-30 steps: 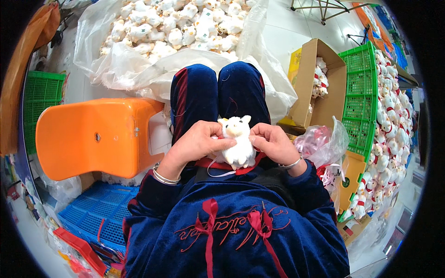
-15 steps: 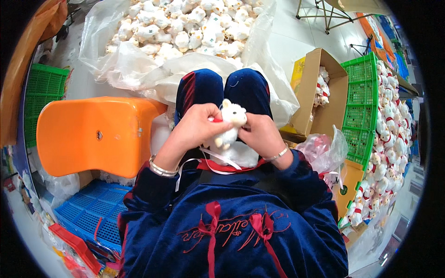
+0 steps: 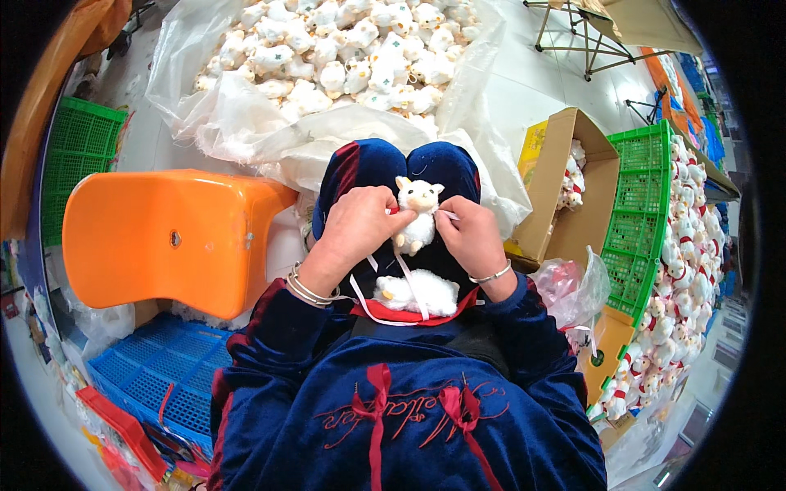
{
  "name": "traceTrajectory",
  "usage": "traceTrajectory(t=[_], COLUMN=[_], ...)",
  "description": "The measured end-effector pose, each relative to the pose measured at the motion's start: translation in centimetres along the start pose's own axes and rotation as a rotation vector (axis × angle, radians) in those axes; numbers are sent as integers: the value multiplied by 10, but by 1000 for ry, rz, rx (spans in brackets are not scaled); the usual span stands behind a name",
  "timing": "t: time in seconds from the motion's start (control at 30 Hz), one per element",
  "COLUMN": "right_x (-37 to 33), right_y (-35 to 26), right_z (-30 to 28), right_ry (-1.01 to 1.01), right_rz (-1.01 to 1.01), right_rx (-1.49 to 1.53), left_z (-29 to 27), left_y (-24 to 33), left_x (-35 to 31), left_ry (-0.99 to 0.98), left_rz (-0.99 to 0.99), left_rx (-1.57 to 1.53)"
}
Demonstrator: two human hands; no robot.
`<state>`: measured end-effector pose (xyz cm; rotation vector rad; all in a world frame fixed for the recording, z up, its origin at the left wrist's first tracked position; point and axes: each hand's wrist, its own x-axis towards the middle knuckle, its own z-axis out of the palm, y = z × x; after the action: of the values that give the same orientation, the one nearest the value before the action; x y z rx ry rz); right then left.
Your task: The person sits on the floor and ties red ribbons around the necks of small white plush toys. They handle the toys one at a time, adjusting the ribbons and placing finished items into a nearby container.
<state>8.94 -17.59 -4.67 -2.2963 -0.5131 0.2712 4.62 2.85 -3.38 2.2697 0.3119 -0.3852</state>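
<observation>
A small white plush animal (image 3: pixel 417 196) with ears, dark eyes and pale yellow feet sits upright between my hands, facing me. My left hand (image 3: pixel 354 227) is closed in a pinch at one side of its neck, on a bit of red fabric (image 3: pixel 392 210). At the other side, my right hand (image 3: pixel 478 239) pinches a thin white ribbon (image 3: pixel 448 214) between thumb and fingers. On my lap lies a second white plush animal (image 3: pixel 438 295), on its side over red cloth (image 3: pixel 413 317). Loose white ribbons trail across it.
Ahead, a clear plastic sack (image 3: pixel 246 135) holds many white plush toys. An orange stool (image 3: pixel 147 237) and a blue crate (image 3: pixel 168 372) stand left. Right are a cardboard box (image 3: pixel 585 192), a green crate (image 3: pixel 639 213) and heaped toys (image 3: pixel 684 237) with red neck pieces.
The plush has turned from facing right to facing me. My right hand has drawn away from it to the right, with white ribbon now showing at its fingertips.
</observation>
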Motion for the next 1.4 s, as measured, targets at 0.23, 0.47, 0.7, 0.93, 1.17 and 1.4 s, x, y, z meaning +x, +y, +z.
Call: traceTrajectory(t=[0.23,0.47,0.7,0.93,1.17,1.4], right_x=[-4,-7,-3,10,33,66], right_y=[-6,8,5,14,-2,-32], right_z=[10,18,21,6,-27,-35], right_ry=[87,134,100,-138,-394,-526], right_rz=[-112,-226,-260,-263,-348,-500], right_rx=[27,175,248,268,130,-99], left_z=[0,3,26,41,40,24], left_y=[-5,-8,-15,-12,-22,-24], left_x=[-4,-14,-14,-6,9,10], left_ry=[-53,54,189,161,2,-100], left_rz=[88,197,246,290,259,278], left_rx=[-103,-163,-435,-668,-656,-624])
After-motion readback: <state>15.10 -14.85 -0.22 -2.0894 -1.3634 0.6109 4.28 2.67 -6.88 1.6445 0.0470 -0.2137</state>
